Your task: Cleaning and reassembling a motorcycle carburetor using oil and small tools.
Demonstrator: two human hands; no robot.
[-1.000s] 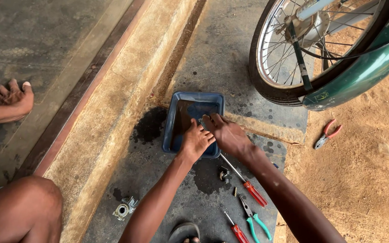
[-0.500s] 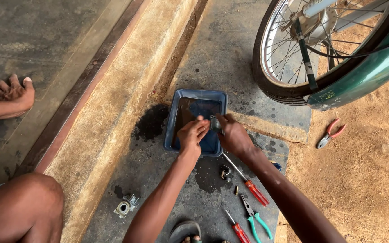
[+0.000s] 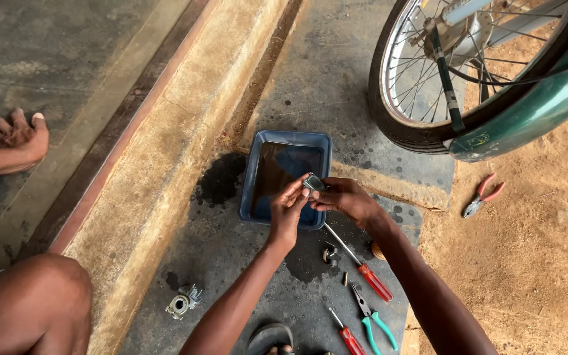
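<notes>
Both my hands meet over the near edge of a blue tray that holds dark oily liquid. My left hand and my right hand pinch a small grey metal part between their fingertips, just above the tray. The part is small and its shape is hard to make out. Both forearms reach in from the bottom of the view.
A red-handled screwdriver, green-handled pliers, a second red screwdriver and small metal pieces lie near me. A metal carburettor body sits left. Red pliers lie on sand. A motorcycle wheel stands behind. Another person's foot and knee are left.
My hands have risen out of the tray's liquid and now hold the small metal part above its near edge. The view has shifted slightly.
</notes>
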